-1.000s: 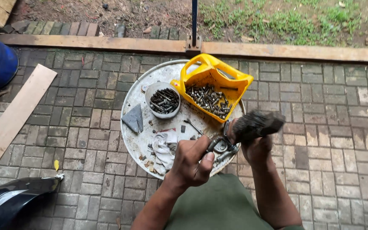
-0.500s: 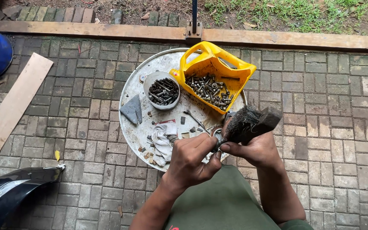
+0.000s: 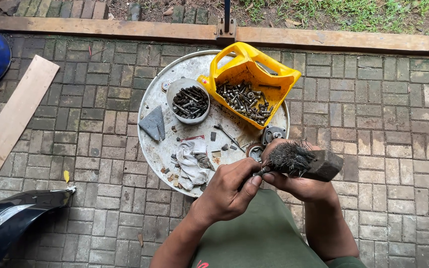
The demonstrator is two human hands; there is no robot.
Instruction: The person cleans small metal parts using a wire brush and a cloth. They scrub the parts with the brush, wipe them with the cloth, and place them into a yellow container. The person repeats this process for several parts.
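From my feed, right hand [image 3: 301, 186] grips the brush [image 3: 301, 161] at centre-right, left hand [image 3: 229, 191] pinches a small part against its bristles; I'd bet it slips onto the bricks [image 3: 398, 139].

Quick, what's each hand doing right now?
Left hand: closed, pinching a small metal part, too small to identify.
Right hand: closed around a dark-bristled brush.

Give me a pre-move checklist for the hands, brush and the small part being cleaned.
1. Brush gripped in right hand: ok.
2. Small part pinched by left hand at the bristles: ok; what part it is, cannot tell.
3. Yellow tub of bolts upright on round metal tray: ok.
4. Grey bowl of screws upright: ok.
5. Rag within reach on tray: ok.
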